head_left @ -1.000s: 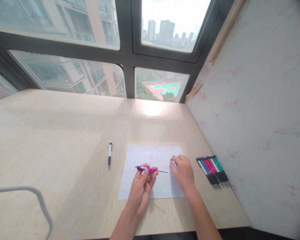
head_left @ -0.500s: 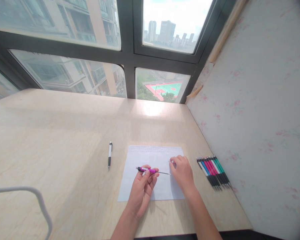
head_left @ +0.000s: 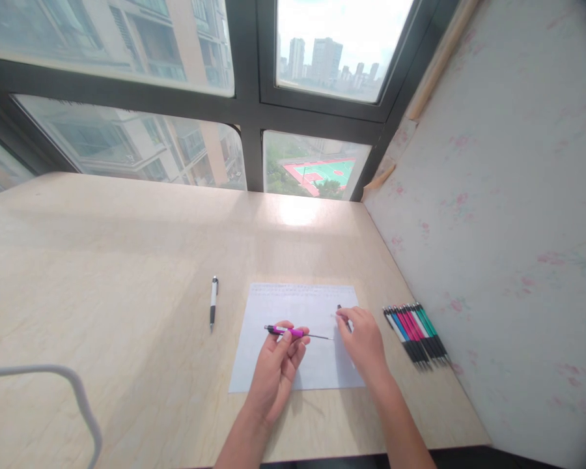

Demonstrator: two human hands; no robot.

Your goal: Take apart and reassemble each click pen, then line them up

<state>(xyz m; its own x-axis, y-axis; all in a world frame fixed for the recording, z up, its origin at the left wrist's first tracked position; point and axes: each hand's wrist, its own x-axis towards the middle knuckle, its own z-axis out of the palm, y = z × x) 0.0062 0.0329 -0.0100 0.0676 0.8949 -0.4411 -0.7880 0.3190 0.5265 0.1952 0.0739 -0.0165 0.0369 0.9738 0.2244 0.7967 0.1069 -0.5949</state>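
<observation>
My left hand is closed around a purple pen barrel with a black clip end. From its open front a thin refill points right, over the paper. Pinched in my right hand is a slim black pen part, mostly covered by the fingers; it looks like the front grip section. A tiny pale piece, too small to name, shows on the paper beside those fingertips. Both hands are above a white sheet of paper with lines of writing along its top.
A white pen with a black grip lies left of the paper. Several coloured pens are lined up on the right, by the wall. A grey cable curves across the table at lower left. Windows stand behind.
My right hand has shifted slightly right, and a black pen part now shows at its fingertips. The left hand with the purple barrel is almost still.
</observation>
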